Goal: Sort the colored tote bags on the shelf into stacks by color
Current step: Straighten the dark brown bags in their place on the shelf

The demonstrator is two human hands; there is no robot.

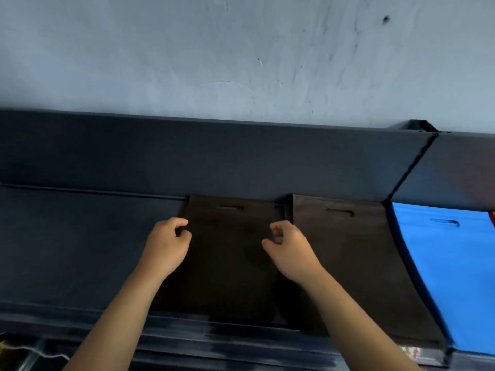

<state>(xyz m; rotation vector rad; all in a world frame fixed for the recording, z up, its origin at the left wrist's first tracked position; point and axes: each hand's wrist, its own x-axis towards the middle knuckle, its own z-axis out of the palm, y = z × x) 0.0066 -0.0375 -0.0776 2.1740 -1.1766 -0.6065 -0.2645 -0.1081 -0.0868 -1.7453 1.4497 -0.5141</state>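
Observation:
A dark brown tote bag [230, 253] lies flat on the dark shelf [80, 245], handle slot toward the back. My left hand [167, 246] pinches its left edge and my right hand [288, 249] pinches its right edge, fingers curled on the fabric. To its right lies a lighter brown tote bag [356, 253], partly under my right forearm. Further right, a bright blue tote bag [450, 266] rests on a dark blue one whose edge shows along its left side. A sliver of red-orange fabric [492, 218] peeks at the far right edge.
The shelf's dark back panel [214, 159] rises behind the bags, with a pale wall [214, 54] above. A seam [409, 170] divides the shelf sections at right. The shelf's front lip [187, 336] runs below my forearms. Some clutter shows at bottom left.

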